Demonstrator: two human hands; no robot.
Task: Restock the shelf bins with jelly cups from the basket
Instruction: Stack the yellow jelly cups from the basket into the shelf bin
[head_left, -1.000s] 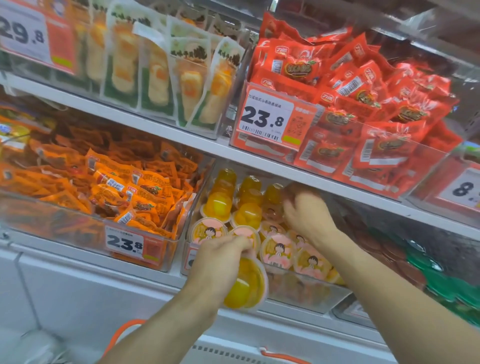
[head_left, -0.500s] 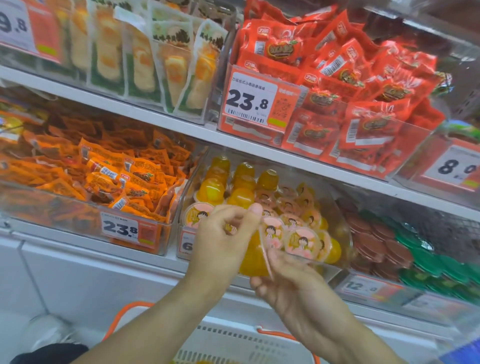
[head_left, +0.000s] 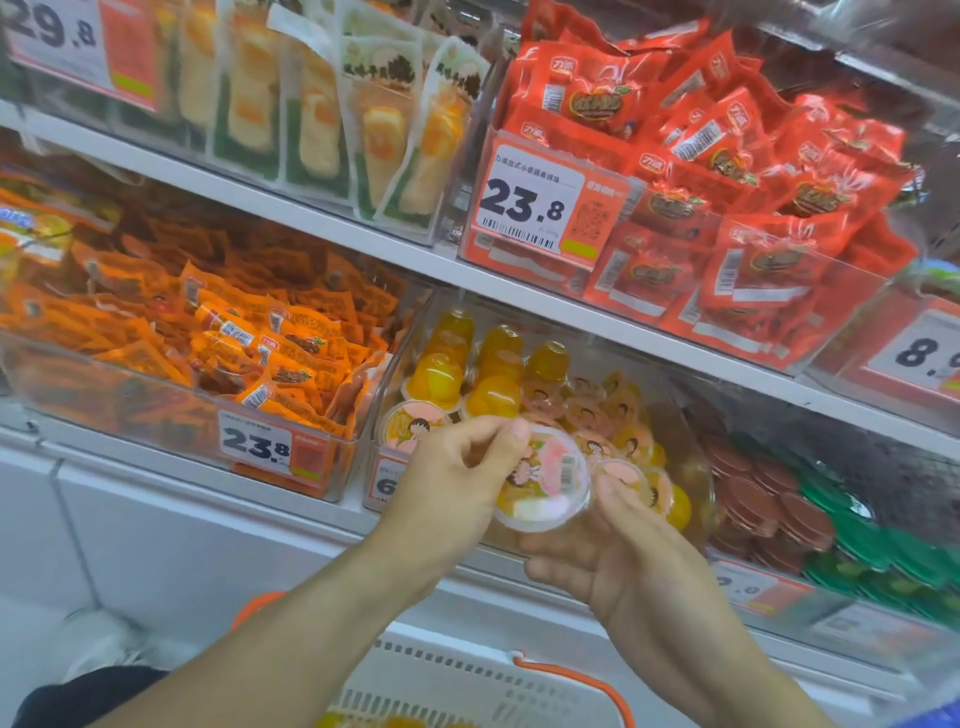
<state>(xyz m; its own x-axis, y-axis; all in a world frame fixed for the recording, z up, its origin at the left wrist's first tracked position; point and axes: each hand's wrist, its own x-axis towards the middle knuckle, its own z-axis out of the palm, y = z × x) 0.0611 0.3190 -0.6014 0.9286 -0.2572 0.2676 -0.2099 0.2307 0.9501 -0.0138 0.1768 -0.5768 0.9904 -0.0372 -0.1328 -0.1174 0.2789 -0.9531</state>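
Observation:
A jelly cup (head_left: 545, 480) with a pink cartoon lid faces me in front of the clear shelf bin (head_left: 382, 374). My left hand (head_left: 452, 483) pinches its left rim between thumb and fingers. My right hand (head_left: 613, 551) cups it from below and the right, thumb along its edge. The bin holds several yellow jelly cups (head_left: 488, 379), some upside down at the back, others lid-up near the front. The white basket (head_left: 467, 686) with orange handles shows at the bottom edge, with a little yellow inside.
An orange snack bin (head_left: 156, 410) sits to the left, and a bin of brown and green discs (head_left: 810, 514) to the right. Red packets (head_left: 701, 208) and pale green-backed packs (head_left: 322, 104) fill the shelf above. A shoe (head_left: 104, 644) is on the floor.
My right hand left the bin and came down under the cup. The cup turned from sideways to lid toward me, now held by both hands in front of the bin.

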